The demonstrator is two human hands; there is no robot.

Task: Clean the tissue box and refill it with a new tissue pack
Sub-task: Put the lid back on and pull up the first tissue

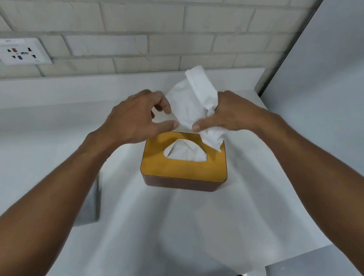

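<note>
The tissue box [183, 170] stands on the white counter, brown-walled with a yellow-orange lid whose opening shows white tissue [185, 153] inside. Above the box's far edge my right hand [228, 114] grips a crumpled white tissue [194, 99] that sticks up past the fingers and hangs down to the lid. My left hand [141, 117] hovers just left of that tissue, fingers loosely curled, thumb and forefinger close to the paper; whether they touch it I cannot tell.
The white counter [170, 224] runs to a brick wall at the back and a white side wall [344, 85] on the right. A wall socket plate [20, 52] sits at the far left. A grey block [90, 207] lies under my left forearm.
</note>
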